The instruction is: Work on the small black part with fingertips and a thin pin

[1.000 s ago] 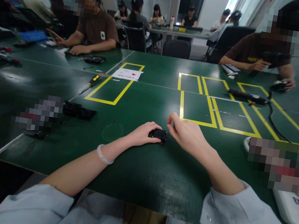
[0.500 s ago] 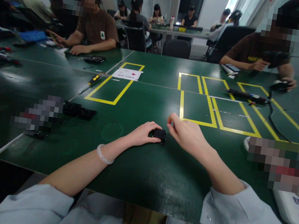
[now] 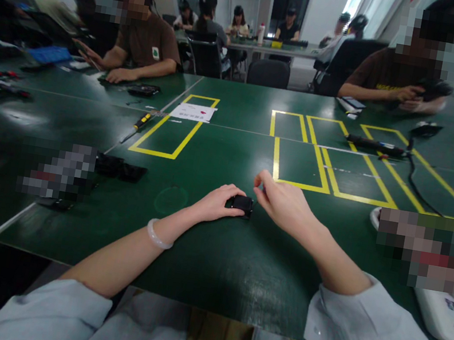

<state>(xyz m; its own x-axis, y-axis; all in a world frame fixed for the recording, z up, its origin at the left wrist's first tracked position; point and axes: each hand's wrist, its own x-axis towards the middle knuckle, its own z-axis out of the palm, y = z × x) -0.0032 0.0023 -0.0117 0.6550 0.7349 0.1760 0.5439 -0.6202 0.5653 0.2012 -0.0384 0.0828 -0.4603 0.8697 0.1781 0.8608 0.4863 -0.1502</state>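
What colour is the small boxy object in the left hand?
Black. The small boxy object shows best in the head view.

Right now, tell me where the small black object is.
In the head view, the small black object is just below the centre, between thumb and fingers of the left hand, with the right hand close by its right side.

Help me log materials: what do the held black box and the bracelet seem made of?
Black box: probably plastic, smooth with a faint sheen; coated metal possible. Bracelet: perhaps stone, glass or plastic, judging by its milky, polished look.
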